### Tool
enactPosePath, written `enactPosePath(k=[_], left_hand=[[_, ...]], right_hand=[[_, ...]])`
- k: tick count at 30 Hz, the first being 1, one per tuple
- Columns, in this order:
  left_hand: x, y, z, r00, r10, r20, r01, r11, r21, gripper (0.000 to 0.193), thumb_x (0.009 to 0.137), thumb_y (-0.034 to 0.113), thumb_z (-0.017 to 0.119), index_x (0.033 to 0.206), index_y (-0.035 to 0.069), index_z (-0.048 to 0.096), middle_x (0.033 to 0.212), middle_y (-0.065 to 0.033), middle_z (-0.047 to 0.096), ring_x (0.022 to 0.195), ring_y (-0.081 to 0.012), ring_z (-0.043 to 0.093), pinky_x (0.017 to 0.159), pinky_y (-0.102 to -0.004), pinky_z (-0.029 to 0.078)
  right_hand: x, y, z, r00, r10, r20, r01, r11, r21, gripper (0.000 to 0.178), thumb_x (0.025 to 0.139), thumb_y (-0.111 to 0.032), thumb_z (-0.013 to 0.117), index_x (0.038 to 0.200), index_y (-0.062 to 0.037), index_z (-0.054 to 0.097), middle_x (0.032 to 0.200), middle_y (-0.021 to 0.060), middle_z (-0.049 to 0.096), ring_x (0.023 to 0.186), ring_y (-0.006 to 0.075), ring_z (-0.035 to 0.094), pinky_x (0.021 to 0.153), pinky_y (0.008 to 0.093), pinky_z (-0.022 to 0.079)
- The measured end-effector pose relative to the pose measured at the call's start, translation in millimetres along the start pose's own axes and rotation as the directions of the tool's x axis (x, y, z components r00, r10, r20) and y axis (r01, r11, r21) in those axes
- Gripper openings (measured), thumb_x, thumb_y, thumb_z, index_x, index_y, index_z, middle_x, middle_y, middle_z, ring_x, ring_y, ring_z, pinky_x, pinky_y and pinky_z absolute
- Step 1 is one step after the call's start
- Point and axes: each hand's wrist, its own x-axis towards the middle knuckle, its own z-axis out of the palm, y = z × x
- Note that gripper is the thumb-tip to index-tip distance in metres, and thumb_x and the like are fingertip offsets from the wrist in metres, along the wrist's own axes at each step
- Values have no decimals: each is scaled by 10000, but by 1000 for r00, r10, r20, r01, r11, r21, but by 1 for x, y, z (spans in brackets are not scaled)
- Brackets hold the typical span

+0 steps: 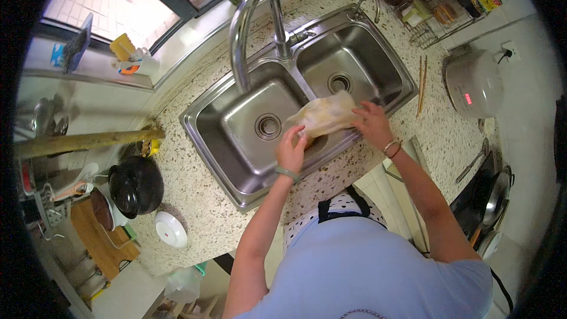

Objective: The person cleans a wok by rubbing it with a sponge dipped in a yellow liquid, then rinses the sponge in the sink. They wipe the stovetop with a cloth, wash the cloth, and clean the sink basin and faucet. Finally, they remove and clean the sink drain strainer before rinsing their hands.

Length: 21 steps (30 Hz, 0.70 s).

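Over steel double sink (236,142), left hand (291,151) and right hand (371,123) grip limp yellowish cloth (325,115).

Two hands, the left hand (291,149) and the right hand (371,123), grip one cloth (324,115) between them. Under them sit two sink basins (236,136), each with one drain. One tap (251,24) arches beyond the hands. Two chopsticks (422,83) lie past the right hand; one black pot (136,184) and one white dish (170,228) sit left of the left hand.
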Motion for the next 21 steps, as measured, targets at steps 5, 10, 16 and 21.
enactPosePath(k=[5, 10, 16, 21], left_hand=[[38, -48, 62, 981, -193, -32, 194, 980, 39, 612, 959, 430, 427, 1386, -4, 361, 1427, -238, 358, 1355, -331, 310, 1101, -358, 244], [97, -60, 114, 947, -308, -88, 293, 945, -147, 638, 970, 401, 373, 1395, -62, 257, 1320, -293, 452, 1236, -409, 439, 1027, -404, 337], [205, -23, 58, 970, -164, -180, 136, 978, -160, 601, 979, 467, 338, 1203, -68, 495, 1134, -227, 595, 1027, -304, 567, 918, -373, 420], [226, -3, 33, 940, -303, -155, 250, 924, -290, 539, 927, 320, 530, 1259, -86, 409, 1177, -203, 569, 1058, -278, 558, 901, -359, 441]], right_hand=[[24, -12, 62, 866, 296, 404, -325, 946, 4, 464, 897, -309, 540, 1218, 20, 478, 1195, 230, 532, 1060, 391, 526, 894, 439, 424], [48, 2, 123, 918, 226, 326, -301, 932, 202, 617, 810, -137, 600, 1330, 57, 330, 1199, 284, 515, 1077, 438, 527, 892, 445, 453], [157, 1, 156, 978, -68, 197, 11, 961, 276, 468, 798, -96, 573, 1222, 55, 443, 1190, 314, 502, 1016, 462, 534, 858, 478, 454], [186, -11, 155, 945, 92, 315, -175, 954, 245, 280, 848, -110, 510, 1094, 18, 547, 1096, 313, 548, 944, 462, 545, 798, 491, 460]])
